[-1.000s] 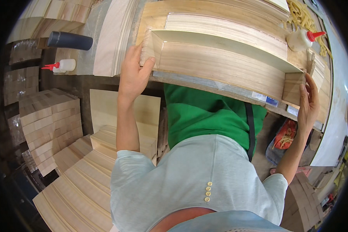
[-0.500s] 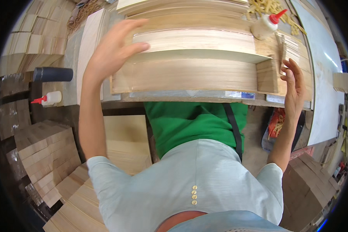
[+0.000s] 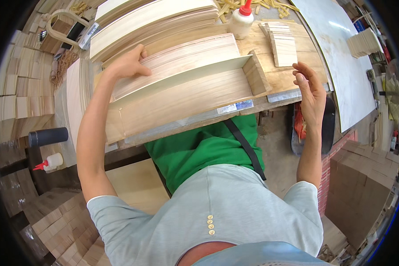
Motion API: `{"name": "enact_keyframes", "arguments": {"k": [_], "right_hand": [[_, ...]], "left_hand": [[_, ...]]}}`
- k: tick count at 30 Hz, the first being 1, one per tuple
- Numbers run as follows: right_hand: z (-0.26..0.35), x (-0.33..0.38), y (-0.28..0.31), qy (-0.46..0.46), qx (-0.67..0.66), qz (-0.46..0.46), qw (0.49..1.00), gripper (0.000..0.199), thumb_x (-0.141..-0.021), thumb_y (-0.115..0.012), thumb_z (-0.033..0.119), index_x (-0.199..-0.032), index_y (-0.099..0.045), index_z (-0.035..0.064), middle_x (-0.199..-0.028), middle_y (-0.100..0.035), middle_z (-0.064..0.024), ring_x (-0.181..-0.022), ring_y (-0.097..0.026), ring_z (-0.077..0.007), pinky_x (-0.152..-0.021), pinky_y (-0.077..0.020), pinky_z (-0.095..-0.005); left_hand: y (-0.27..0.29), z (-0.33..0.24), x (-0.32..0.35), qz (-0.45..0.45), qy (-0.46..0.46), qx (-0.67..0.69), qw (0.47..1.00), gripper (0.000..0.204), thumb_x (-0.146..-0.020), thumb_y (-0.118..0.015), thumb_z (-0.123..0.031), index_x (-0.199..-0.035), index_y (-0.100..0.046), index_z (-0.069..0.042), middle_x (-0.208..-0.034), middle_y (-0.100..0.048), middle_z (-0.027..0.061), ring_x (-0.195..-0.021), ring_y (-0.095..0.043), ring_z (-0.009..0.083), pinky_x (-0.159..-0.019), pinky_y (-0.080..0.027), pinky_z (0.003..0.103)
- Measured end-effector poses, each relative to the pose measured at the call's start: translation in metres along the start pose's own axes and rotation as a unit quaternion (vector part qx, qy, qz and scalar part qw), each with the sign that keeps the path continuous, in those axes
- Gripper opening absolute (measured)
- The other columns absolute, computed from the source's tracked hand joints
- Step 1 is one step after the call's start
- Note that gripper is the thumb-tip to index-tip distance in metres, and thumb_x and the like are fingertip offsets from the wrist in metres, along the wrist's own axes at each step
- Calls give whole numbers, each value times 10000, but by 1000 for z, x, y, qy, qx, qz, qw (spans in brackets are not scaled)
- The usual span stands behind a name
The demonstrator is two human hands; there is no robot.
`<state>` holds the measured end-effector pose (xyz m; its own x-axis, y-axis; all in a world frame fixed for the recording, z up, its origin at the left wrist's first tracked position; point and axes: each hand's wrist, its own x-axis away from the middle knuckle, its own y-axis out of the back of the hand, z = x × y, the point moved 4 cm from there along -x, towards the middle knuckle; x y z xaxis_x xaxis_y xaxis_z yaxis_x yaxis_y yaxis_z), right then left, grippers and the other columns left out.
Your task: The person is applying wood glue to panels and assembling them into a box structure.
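On the workbench in front of me lies a partly assembled wooden tray (image 3: pixel 186 99), with a thin upright panel (image 3: pixel 177 82) along its far side and a short end piece (image 3: pixel 256 77) standing at its right. Behind the panel is a stack of thin wooden boards (image 3: pixel 199 55). Over that stack's left end is my left hand (image 3: pixel 127 63), thumb and forefinger apart and bent down at the boards; contact is hard to tell. My right hand (image 3: pixel 311 91) hovers by the bench's right front, fingers loosely curved and empty, near several small wooden slats (image 3: pixel 283 46).
A glue bottle with a red nozzle (image 3: pixel 241 24) stands behind the tray. Longer boards (image 3: pixel 155 24) are stacked at the back. A second glue bottle (image 3: pixel 53 162) and a dark cylinder (image 3: pixel 48 136) sit at left. Wood block piles (image 3: pixel 66 217) flank me.
My view has turned, so the bench now appears slanted. My left hand has come down to the left end of the board stack. My right hand stays raised and empty.
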<state>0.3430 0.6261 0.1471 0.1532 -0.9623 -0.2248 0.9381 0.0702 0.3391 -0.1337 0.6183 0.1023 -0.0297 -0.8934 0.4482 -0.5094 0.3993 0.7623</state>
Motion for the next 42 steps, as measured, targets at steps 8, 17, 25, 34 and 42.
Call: {"name": "enact_keyframes", "arguments": {"k": [8, 17, 25, 34, 42], "right_hand": [[42, -2, -19, 50, -90, 28, 994, 319, -969, -591, 122, -1247, -581, -33, -1142, -664, -113, -1037, -619, -151, -870, -492, -273], [118, -9, -164, 188, -244, 411, 858, 893, -736, -823, 289, -1460, -369, 28, -1404, -484, -153, -1310, -456, -245, -1089, -362, -375], [118, -16, -141, 165, -49, 405, 898, 1106, -583, -834, 486, -1484, -359, 54, -1391, -494, -167, -1305, -450, -270, -1101, -311, -383], [103, -20, -89, 256, 240, 373, 859, 994, -476, -781, 141, -1411, -456, 53, -1413, -455, -185, -1341, -403, -360, -1123, -324, -440], [86, -26, -89, 325, 207, 412, 825, 1042, -569, -866, 367, -1453, -390, 89, -1435, -408, -195, -1325, -384, -379, -1096, -345, -479]], "left_hand": [[91, -1, 93, -221, -66, 113, 967, 250, -920, -598, -186, -1127, -628, -50, -1011, -624, -19, -956, -550, 99, -872, -423, 243], [18, -74, 135, -252, -338, 642, 640, 342, -1009, -485, -203, -1279, -504, 5, -1133, -619, 95, -1074, -600, 249, -982, -460, 405], [-60, -121, 139, -346, -290, 562, 693, 464, -913, -641, -166, -1329, -488, -27, -1156, -615, 91, -1083, -582, 230, -911, -484, 353], [-17, -141, 242, -349, -158, -226, 895, 712, -634, -785, -306, -1302, -592, -156, -1422, -468, 93, -1303, -406, 307, -1053, -344, 425], [-11, -98, 196, -154, -108, -90, 978, 1022, -454, -870, -110, -1396, -475, -122, -1407, -414, 164, -1301, -376, 372, -1106, -308, 444]]}}
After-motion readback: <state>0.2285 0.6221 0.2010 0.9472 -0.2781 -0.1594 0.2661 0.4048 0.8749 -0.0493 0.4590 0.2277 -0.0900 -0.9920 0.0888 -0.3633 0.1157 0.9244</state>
